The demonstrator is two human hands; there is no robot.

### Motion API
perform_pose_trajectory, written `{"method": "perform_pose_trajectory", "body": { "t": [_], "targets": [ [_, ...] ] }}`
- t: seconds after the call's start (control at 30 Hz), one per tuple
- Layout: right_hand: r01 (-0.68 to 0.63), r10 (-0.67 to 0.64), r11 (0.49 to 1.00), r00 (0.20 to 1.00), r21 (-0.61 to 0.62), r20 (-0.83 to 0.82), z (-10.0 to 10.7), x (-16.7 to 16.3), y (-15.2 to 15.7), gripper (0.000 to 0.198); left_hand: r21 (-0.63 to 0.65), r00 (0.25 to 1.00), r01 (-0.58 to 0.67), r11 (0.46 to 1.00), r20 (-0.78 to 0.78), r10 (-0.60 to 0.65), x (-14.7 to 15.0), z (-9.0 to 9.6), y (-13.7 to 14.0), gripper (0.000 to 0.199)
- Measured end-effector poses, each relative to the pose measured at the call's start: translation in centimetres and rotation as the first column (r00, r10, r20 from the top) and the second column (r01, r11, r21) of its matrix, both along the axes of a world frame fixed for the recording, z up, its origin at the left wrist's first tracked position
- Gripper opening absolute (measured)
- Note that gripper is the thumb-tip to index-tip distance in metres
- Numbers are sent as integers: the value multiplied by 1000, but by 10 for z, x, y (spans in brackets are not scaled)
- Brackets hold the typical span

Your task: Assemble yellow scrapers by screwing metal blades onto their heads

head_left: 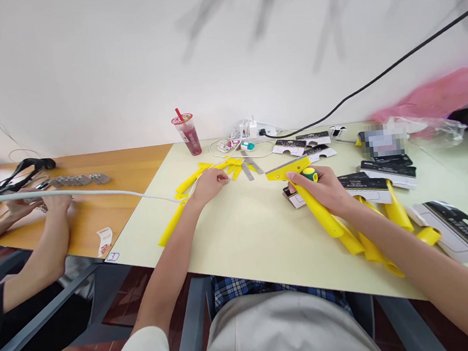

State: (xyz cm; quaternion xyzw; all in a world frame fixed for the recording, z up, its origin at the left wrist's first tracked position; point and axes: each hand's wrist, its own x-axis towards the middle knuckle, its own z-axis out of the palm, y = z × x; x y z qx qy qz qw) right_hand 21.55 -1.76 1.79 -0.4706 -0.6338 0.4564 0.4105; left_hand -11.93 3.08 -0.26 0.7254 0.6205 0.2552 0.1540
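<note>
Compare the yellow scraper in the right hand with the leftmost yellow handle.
The yellow scraper is gripped in the right hand; the yellow handle lies on the table. The scraper slants down to the picture's right, the handle to its left. The scraper shows a wide bladed head; none is plain on the handle. Both are yellow.

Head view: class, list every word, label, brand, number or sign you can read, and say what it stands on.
None can be read with certainty.
Drink cup: print too small.
Black-and-white cards: print too small or blurred.
Paper slip: red marks, unreadable.
Table-corner sticker: mark too small.
</note>
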Motion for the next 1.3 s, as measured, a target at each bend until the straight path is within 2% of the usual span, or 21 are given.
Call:
{"method": "perform_pose_trajectory", "body": {
  "t": [0.23, 0.6, 0.97, 1.2, 1.3],
  "targets": [
    [-5, 5, 1000, 1000, 3, -16, 4, -2, -2, 51, 35, 995, 22, 999, -99, -18, -6, -8, 9, 10],
    [-32, 31, 999, 999, -13, -30, 4, -2, -2, 48, -42, 999, 43, 998, -28, -45, -11, -16, 17, 8],
    [-64, 64, 998, 998, 2, -27, 1, -1, 0, 46, -91, 999, 26, 996, -45, -30, -3, -10, 13, 7],
    [-65, 65, 998, 998, -6, -19, 1, -1, 0, 47, -100, 995, 92, 991, 42, -88, 11, 0, 4, 10],
    [-67, 67, 997, 998, -24, -6, 0, -1, 0, 49, -91, 954, 204, 975, 241, -177, 24, 9, -7, 22]
  ]
}}
